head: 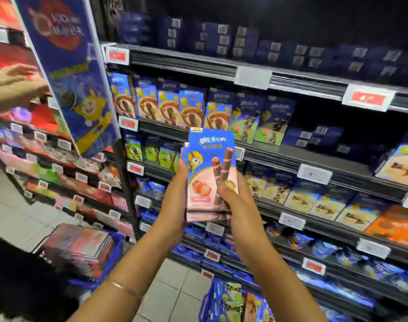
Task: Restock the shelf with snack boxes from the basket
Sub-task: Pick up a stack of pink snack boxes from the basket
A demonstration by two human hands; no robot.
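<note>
Blue-and-pink cardboard: a small stack of snack boxes (210, 163), clamped between left hand (175, 203) and right hand (236, 205), fingers curled round both long edges, right thumb across the front. Printed with strawberries, two chocolate wafer rolls and a yellow cartoon figure. Held upright, just before the shelf (279, 156) of similar blue boxes. Lower down, on the floor, a blue basket (212, 298) with more boxes.
</note>
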